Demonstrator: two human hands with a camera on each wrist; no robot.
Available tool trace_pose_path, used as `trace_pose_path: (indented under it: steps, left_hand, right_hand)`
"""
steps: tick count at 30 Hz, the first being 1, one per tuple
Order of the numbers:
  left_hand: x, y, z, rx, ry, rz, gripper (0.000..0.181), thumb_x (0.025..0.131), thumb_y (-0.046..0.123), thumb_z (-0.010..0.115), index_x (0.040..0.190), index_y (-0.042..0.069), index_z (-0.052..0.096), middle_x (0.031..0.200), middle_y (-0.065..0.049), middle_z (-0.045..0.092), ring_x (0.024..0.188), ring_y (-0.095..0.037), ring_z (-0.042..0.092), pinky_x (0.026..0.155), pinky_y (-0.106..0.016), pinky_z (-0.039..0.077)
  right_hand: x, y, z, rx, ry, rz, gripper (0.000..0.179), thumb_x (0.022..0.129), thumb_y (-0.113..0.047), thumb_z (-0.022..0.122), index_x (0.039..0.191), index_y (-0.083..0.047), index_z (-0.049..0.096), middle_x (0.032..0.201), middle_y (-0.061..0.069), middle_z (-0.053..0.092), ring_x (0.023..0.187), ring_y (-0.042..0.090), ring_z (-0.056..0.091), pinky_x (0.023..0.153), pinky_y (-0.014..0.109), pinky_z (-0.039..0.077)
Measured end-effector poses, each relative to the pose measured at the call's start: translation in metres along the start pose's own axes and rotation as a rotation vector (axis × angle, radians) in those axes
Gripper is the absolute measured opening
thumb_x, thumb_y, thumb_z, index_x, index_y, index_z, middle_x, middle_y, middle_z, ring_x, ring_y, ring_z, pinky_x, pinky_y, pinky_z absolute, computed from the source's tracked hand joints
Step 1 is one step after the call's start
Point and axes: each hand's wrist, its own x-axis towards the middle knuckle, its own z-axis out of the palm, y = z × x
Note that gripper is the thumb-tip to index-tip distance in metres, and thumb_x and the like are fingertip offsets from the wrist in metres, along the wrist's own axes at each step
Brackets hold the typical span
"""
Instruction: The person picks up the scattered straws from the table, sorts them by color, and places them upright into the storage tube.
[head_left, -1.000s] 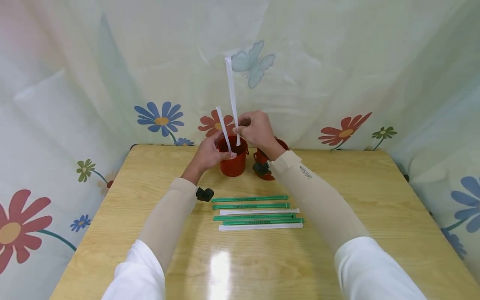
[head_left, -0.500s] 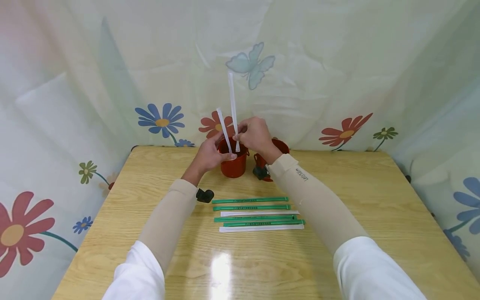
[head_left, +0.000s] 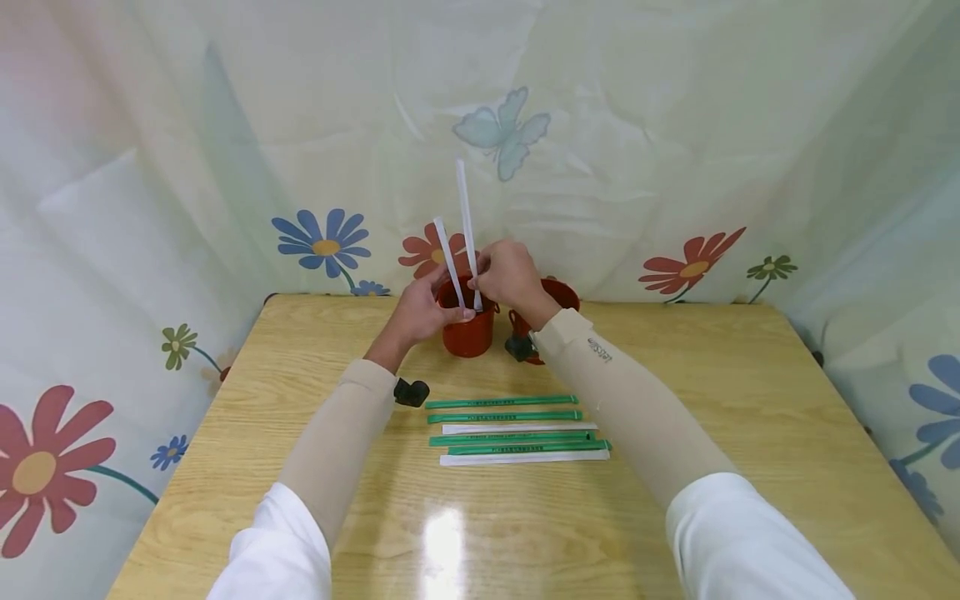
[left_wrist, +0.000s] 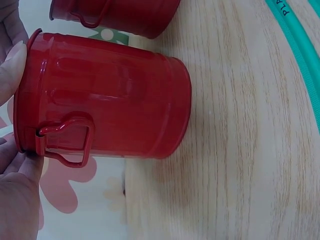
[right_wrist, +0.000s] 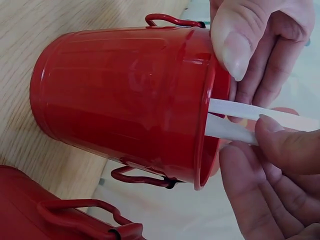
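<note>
A small red metal bucket [head_left: 467, 340] with side handles stands upright near the table's back edge. My left hand [head_left: 420, 310] holds it by the rim, thumb [right_wrist: 235, 55] at the front and fingers behind. One white paper-wrapped straw [head_left: 447, 250] leans in the bucket, its lower end hidden inside. Between thumb and fingertips, my right hand [head_left: 510, 271] pinches a second white wrapped straw [head_left: 463, 196] near its bottom. That straw's lower tip is just inside the bucket's mouth, as the right wrist view shows.
Another red bucket [head_left: 562, 293] stands to the right, partly behind my right wrist. In front of the buckets, several green wrapped straws [head_left: 502, 417] and two white wrapped straws [head_left: 525, 457] lie side by side on the wooden table [head_left: 360, 517]. A flower-printed curtain [head_left: 637, 150] hangs behind.
My right hand has lowered the pinched white straw, so its tip has gone from around the rim down into the bucket. The left hand has kept its hold on the rim.
</note>
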Motion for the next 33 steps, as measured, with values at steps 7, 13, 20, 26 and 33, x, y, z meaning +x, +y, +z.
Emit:
trace_pose_path:
  steps: [7, 13, 20, 26, 33]
  left_hand:
    - [0.002, -0.002, 0.000, 0.002, -0.014, 0.008, 0.082, 0.089, 0.018, 0.084, 0.159, 0.021, 0.043, 0.153, -0.007, 0.059, 0.142, -0.031, 0.054, 0.119, -0.052, 0.046]
    - [0.001, -0.002, -0.003, 0.003, 0.004, -0.007, 0.082, 0.088, 0.017, 0.084, 0.159, 0.020, 0.043, 0.153, -0.010, 0.059, 0.143, -0.033, 0.052, 0.120, -0.052, 0.045]
    - [0.000, -0.003, 0.000, -0.034, -0.010, -0.023, 0.083, 0.089, 0.016, 0.084, 0.160, 0.018, 0.041, 0.155, -0.013, 0.056, 0.145, -0.033, 0.051, 0.120, -0.053, 0.045]
    - [0.002, -0.003, 0.001, -0.058, -0.010, -0.004, 0.087, 0.089, 0.015, 0.084, 0.162, 0.022, 0.038, 0.157, -0.013, 0.055, 0.148, -0.034, 0.047, 0.122, -0.056, 0.041]
    - [0.003, -0.002, -0.001, -0.036, 0.007, 0.028, 0.088, 0.088, 0.018, 0.085, 0.162, 0.022, 0.038, 0.157, -0.010, 0.055, 0.143, -0.036, 0.051, 0.120, -0.056, 0.044]
  right_hand:
    - [0.000, 0.001, 0.000, -0.012, -0.063, 0.036, 0.013, 0.089, -0.015, 0.081, 0.086, -0.002, 0.080, 0.084, 0.012, 0.077, 0.071, 0.024, 0.066, 0.062, 0.030, 0.060]
    - [-0.005, -0.004, -0.005, -0.024, -0.059, 0.026, 0.013, 0.090, -0.016, 0.080, 0.086, -0.004, 0.079, 0.086, 0.011, 0.076, 0.077, 0.024, 0.065, 0.064, 0.030, 0.058]
    - [-0.021, -0.006, -0.015, 0.009, -0.062, -0.033, 0.013, 0.089, -0.016, 0.080, 0.092, -0.003, 0.080, 0.095, 0.011, 0.079, 0.076, 0.024, 0.068, 0.064, 0.030, 0.060]
    - [-0.041, -0.001, -0.022, 0.068, -0.092, -0.122, 0.009, 0.089, -0.011, 0.079, 0.091, -0.002, 0.079, 0.089, 0.012, 0.077, 0.079, 0.025, 0.065, 0.066, 0.032, 0.057]
    - [-0.067, 0.006, -0.029, 0.106, -0.121, -0.190, 0.005, 0.088, -0.009, 0.081, 0.090, -0.005, 0.079, 0.087, 0.009, 0.078, 0.079, 0.022, 0.069, 0.070, 0.032, 0.057]
